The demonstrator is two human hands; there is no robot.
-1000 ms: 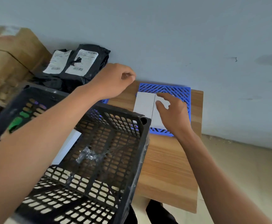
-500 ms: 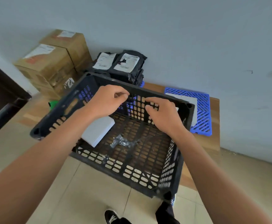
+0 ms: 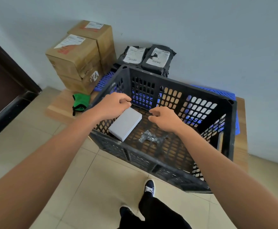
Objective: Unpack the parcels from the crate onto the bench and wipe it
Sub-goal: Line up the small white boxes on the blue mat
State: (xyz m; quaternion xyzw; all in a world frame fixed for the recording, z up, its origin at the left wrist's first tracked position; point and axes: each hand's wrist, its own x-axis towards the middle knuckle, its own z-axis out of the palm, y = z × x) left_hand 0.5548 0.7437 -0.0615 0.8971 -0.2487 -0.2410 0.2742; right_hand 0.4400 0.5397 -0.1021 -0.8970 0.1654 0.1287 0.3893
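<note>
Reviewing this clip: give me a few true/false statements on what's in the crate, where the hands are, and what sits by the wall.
1. A white box lies inside the black crate. True.
2. The right hand grips the white box. False: it hovers over the crate, holding nothing.
3. The left hand is above the box. True.
4. The green cloth lies inside the crate. False: it lies on the bench, left of the crate.
5. Two black mailer bags lie behind the crate. True.

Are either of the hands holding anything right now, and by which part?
Nothing is held. The left hand and right hand hover with curled fingers inside the crate, above the white box.
</note>
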